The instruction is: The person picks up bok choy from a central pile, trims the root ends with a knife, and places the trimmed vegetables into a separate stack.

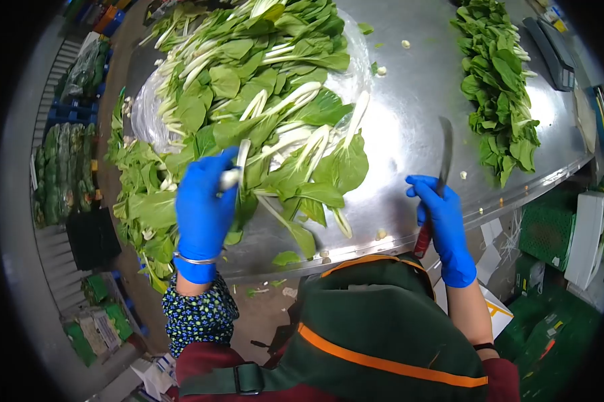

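My left hand (208, 191), in a blue glove, is closed over the left edge of a big heap of pak choi (225, 80). A white stem end (229, 179) of a pak choi shows between its thumb and fingers; the leaves of that plant blend into the heap. On the other side, my right hand (439, 211), also gloved in blue, grips a knife (445, 151) near the table's front edge. The dark, slightly curved blade points away from me, and the red handle sticks out below the palm. The blade touches no greens.
The heap lies partly on clear plastic on a metal table (409, 87). Along the right runs a row of bunched greens (496, 87), beside a dark grey device (550, 53). Stem scraps dot the metal. Green crates (547, 231) stand at the right, wrapped produce (64, 174) at the left.
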Available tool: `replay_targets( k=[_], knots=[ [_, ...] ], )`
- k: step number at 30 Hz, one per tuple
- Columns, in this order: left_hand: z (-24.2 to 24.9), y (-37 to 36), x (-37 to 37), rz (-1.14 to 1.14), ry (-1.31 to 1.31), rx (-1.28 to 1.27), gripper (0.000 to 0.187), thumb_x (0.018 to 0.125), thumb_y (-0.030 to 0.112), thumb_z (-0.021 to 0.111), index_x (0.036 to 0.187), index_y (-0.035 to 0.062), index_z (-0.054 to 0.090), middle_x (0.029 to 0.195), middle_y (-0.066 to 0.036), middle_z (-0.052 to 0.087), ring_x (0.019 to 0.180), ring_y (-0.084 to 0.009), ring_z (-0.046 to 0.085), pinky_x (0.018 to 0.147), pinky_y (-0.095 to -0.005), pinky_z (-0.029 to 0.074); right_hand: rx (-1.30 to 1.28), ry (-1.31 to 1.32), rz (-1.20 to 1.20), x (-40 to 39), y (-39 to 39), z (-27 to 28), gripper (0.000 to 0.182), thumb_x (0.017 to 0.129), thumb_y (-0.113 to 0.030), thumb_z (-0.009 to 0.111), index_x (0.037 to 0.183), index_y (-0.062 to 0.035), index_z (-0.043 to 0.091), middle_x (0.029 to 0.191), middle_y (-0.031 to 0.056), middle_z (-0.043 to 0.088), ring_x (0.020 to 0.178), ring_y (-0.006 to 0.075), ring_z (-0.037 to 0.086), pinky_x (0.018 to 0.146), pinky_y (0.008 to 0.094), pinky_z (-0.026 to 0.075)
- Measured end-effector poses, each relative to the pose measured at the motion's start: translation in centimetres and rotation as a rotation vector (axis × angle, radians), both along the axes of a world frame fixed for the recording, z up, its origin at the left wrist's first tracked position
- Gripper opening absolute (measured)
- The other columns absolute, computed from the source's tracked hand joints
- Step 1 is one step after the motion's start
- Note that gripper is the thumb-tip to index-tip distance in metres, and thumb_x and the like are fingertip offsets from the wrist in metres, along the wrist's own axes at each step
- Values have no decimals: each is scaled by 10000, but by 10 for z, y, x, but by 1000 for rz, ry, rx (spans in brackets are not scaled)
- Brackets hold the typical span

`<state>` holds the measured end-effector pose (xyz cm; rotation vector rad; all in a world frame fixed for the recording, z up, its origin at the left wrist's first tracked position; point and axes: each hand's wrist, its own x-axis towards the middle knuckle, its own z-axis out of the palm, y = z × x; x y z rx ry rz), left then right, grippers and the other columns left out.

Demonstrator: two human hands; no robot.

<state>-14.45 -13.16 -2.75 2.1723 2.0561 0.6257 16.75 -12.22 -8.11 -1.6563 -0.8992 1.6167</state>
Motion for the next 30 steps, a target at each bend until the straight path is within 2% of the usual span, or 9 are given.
replay_targets(
  k=[5,6,11,13,17,19,23,28,30],
  knots=[
    [-63,-35,56,-512,-218,-272,276,654,72,603,929,89,606,851,-98,581,775,-283,557,646,-356,451,-68,6,-36,-6,-18,-15,235,839,-176,547,995,-14,612,782,30,603,486,42,413,447,188,341],
    [-88,-38,77,-597,6,-456,264,682,106,575,944,99,601,947,-103,571,794,-277,559,649,-360,453,-66,12,-24,-9,-20,-14,231,839,-169,545,998,-15,613,780,29,604,489,40,415,448,188,342],
    [-147,-44,91,-842,161,-281,287,664,130,604,951,106,598,1062,-97,558,803,-249,556,677,-346,458,38,-39,73,-21,-15,0,228,842,-151,539,1007,-11,610,775,24,603,495,37,418,454,186,345],
    [-112,-40,84,-781,-308,-141,254,700,143,615,948,92,598,1065,-99,564,801,-228,549,705,-312,448,108,-107,64,-15,-13,1,227,846,-153,537,1008,-12,609,774,19,602,488,36,418,452,180,346],
    [-30,-34,50,180,-1355,-307,254,831,173,580,1057,58,559,992,-87,608,787,-155,535,675,-262,431,20,-96,-58,-8,-8,-6,224,847,-158,536,1006,-19,609,778,18,609,483,35,427,437,177,339],
    [-28,-31,25,232,-1807,-151,287,860,195,552,1105,49,524,1049,-94,586,794,-131,532,660,-242,430,17,-55,-15,-15,-11,-11,224,847,-159,536,1004,-18,609,777,19,608,481,35,426,437,178,339],
    [-32,-29,0,271,-2096,-4,357,879,181,508,1209,61,441,1168,-120,518,857,-142,540,582,-250,442,3,12,88,-38,-9,-6,217,845,-151,538,1001,-19,611,779,21,610,480,36,427,447,184,351],
    [-17,-23,-18,375,-2040,20,297,847,187,565,1110,55,526,1052,-102,580,769,-116,537,578,-239,414,26,12,116,-39,-8,-4,215,842,-142,542,1005,-21,611,778,25,610,493,40,432,456,186,358],
    [-1,-19,-45,360,-982,-496,268,828,179,588,1062,49,570,980,-89,610,716,-135,557,594,-262,440,6,5,98,-29,-10,-9,215,839,-143,546,1004,-23,613,775,24,609,497,41,434,455,186,356]
  ],
)
